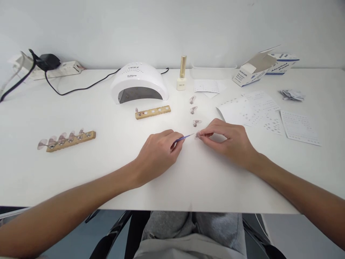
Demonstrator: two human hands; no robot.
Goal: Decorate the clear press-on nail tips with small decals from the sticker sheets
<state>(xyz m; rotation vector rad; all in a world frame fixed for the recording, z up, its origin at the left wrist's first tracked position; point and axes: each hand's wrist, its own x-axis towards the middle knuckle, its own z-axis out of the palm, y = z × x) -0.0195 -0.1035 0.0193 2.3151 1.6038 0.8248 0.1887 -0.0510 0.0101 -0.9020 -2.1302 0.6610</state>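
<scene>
Right now the small piece [197,135] sits pinched between the thumb and finger of your right hand [231,143], near the middle of the table [185,183]. Your fingers cover much of it; what shows is greyish pink and shiny. Your left hand [159,153] pinches a slim blue-violet brush [183,138], its pale tip pointing to three o'clock, just beside the piece.

Reckoned from that piece, three loose nail tips [193,110] on silvery bases stand in a row toward twelve o'clock, clear and pinkish, the nearest close to your right fingertips. Past them, between eleven and twelve, is a gold-capped bottle [181,83], with printed sheets [207,86] just after twelve. At ten lies a wooden strip [152,112] with white dots and one tip at its end, in front of the white lamp [139,84]. Farther out at nine, a second strip [70,141] bears a row of clear pink tips. An alcohol-pad box [253,70] with its flap up stands at one, overlapping sheets [248,108] and, beyond, a packet pile [291,95] lie at two, and a single sheet [300,127] near three.
</scene>
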